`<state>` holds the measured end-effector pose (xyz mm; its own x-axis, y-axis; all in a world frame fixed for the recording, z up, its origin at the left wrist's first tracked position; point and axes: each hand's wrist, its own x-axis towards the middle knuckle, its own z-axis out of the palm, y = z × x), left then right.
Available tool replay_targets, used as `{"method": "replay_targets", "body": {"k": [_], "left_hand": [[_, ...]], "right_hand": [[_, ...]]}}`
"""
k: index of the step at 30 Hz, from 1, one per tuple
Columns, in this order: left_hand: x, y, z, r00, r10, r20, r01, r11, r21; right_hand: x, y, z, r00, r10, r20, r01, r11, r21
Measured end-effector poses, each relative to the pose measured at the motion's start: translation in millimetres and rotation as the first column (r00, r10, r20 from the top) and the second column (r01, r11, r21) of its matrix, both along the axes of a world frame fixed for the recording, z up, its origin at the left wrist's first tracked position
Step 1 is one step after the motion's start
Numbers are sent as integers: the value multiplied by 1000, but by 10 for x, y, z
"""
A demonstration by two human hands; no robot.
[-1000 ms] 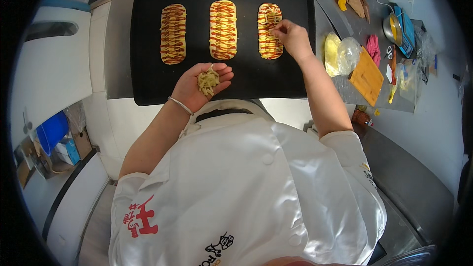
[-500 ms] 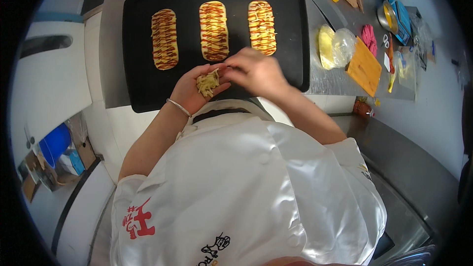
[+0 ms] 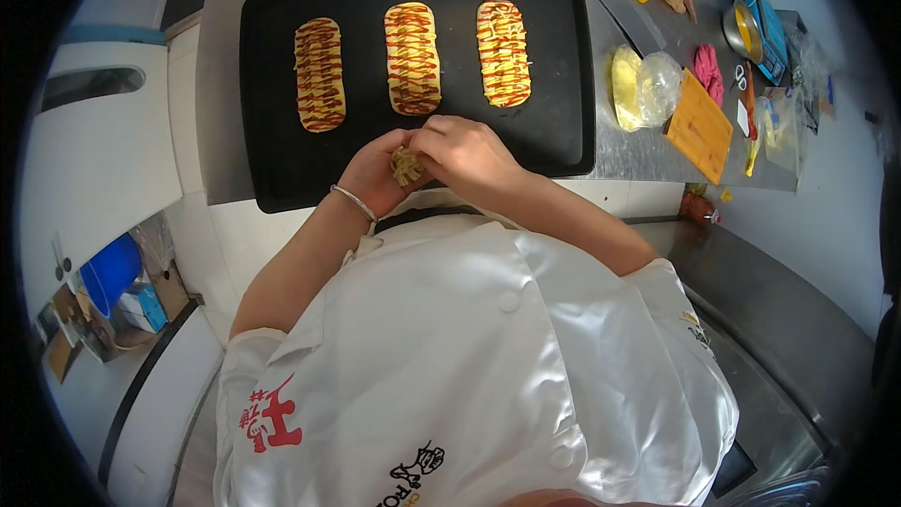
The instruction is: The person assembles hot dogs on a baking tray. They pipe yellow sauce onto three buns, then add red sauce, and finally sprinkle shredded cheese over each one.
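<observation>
My left hand (image 3: 372,176) is cupped around a small heap of pale yellow shredded cheese (image 3: 405,167), just over the near edge of the black baking tray (image 3: 272,169). The fingers of my right hand (image 3: 466,156) are bent closed and dip into the cheese in the left palm; their tips are partly hidden. Beyond my hands, three long flat dough pieces lie on the tray: a left one (image 3: 320,75), a middle one (image 3: 412,58) and a right one (image 3: 504,53). Each bears zigzag stripes of red and yellow sauce. A few pale shreds are scattered over the right piece.
Right of the tray on the steel table (image 3: 624,155) lie clear bags (image 3: 640,89) with yellow contents, a wooden board (image 3: 699,127) and a pink cloth (image 3: 709,75). Farther right a metal bowl (image 3: 741,30) stands by a blue device (image 3: 765,33). Scissors (image 3: 740,73) lie nearby.
My right hand has moved left and closer in, its fingers now at the cheese. The left hand has curled up more around the heap. The dough pieces look the same.
</observation>
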<state>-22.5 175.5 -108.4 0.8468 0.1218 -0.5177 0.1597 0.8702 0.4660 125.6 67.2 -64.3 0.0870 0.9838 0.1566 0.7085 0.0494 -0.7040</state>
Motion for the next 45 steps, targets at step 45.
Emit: {"method": "replay_targets", "body": {"k": [45], "left_hand": [[16, 90, 209, 977, 99, -187, -149, 950, -273]], "right_hand": [[1195, -489, -765, 816, -578, 13, 558, 781, -282]]}}
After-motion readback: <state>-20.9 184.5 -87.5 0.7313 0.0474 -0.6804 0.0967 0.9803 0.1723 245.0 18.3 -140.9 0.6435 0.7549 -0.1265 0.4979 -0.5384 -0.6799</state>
